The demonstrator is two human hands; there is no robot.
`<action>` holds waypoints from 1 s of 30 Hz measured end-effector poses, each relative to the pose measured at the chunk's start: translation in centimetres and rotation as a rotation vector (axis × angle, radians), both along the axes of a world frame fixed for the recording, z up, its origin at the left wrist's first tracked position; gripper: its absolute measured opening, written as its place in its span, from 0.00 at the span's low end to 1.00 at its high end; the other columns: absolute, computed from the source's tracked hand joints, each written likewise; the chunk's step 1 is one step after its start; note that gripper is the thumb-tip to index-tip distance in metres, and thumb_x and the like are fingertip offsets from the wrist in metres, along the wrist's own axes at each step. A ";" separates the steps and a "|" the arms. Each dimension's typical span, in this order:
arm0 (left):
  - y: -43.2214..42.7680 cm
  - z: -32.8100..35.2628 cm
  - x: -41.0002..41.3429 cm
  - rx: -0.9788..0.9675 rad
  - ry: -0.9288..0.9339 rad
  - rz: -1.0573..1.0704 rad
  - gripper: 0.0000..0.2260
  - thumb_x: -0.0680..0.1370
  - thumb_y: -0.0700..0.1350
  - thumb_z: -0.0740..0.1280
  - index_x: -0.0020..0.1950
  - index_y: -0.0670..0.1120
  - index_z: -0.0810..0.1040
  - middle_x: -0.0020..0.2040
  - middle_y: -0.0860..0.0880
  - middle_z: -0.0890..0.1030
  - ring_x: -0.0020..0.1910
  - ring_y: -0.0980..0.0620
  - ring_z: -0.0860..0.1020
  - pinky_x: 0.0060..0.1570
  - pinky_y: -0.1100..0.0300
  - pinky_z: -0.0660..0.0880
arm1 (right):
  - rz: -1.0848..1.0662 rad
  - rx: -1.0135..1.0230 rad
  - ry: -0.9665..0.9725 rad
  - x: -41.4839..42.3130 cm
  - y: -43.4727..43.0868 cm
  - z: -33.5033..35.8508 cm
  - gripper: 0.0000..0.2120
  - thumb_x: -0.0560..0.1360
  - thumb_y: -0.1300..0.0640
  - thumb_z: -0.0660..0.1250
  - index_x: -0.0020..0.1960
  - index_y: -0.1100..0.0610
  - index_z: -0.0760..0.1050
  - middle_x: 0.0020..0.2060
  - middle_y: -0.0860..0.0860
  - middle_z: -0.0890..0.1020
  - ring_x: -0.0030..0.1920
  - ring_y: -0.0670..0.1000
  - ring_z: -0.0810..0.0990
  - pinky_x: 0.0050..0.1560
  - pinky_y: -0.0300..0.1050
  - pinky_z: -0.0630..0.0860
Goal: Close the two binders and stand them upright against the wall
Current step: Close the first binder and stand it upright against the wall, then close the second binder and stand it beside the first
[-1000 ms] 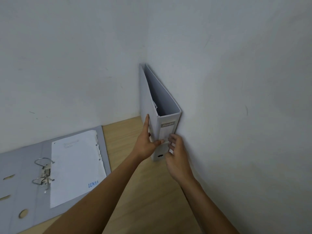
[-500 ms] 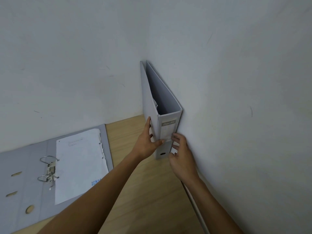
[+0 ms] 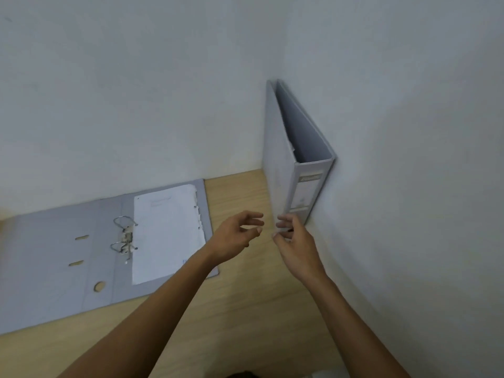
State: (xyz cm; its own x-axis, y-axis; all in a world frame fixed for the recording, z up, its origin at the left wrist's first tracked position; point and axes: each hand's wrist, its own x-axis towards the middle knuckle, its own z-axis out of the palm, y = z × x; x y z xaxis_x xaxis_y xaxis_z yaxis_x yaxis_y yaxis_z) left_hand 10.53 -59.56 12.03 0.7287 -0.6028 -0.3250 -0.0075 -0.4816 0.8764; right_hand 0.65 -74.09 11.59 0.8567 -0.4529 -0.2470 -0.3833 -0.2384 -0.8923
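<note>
Against the right wall, at the desk's far right corner, a closed grey binder stands upright; its spine label is too blurred to read. Both hands are released: left hand apart, right hand at the spine's foot. An open binder lies flat along the far edge, its paper bearing illegible writing.

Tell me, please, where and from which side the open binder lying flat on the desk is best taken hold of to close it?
Probably by the free long edge of the left cover of the open binder, coming from the left. That cover lies bare and flat, so it can swing over the ring mechanism onto the paper sheets. The left hand is open and nearest; the upright binder already stands at the wall.
</note>
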 end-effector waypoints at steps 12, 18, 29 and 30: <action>22.3 -3.5 -1.5 0.075 0.170 0.312 0.11 0.82 0.49 0.64 0.64 0.51 0.79 0.59 0.51 0.84 0.55 0.54 0.85 0.56 0.51 0.81 | 0.249 0.033 0.192 3.1 15.3 -2.6 0.15 0.79 0.59 0.64 0.64 0.51 0.72 0.58 0.48 0.78 0.47 0.43 0.79 0.36 0.36 0.71; 33.5 -4.7 -1.1 0.090 0.226 0.477 0.12 0.82 0.48 0.64 0.65 0.50 0.79 0.60 0.52 0.84 0.55 0.54 0.84 0.55 0.53 0.81 | 0.368 0.045 0.254 5.7 24.6 -4.1 0.14 0.79 0.59 0.65 0.64 0.51 0.72 0.60 0.48 0.78 0.51 0.45 0.80 0.38 0.38 0.73; 46.7 -7.7 -0.1 0.109 0.316 0.693 0.12 0.82 0.50 0.64 0.64 0.50 0.78 0.61 0.50 0.82 0.56 0.52 0.82 0.54 0.52 0.80 | 0.686 -0.077 0.332 12.7 40.6 -9.8 0.19 0.79 0.59 0.63 0.69 0.54 0.72 0.68 0.52 0.77 0.65 0.52 0.77 0.61 0.45 0.75; 47.5 -8.0 0.3 0.122 0.315 0.697 0.12 0.81 0.51 0.64 0.64 0.50 0.78 0.61 0.49 0.82 0.56 0.52 0.82 0.53 0.52 0.80 | 0.724 -0.115 0.317 13.5 41.8 -10.4 0.20 0.79 0.60 0.63 0.71 0.55 0.71 0.70 0.52 0.75 0.69 0.53 0.75 0.67 0.46 0.71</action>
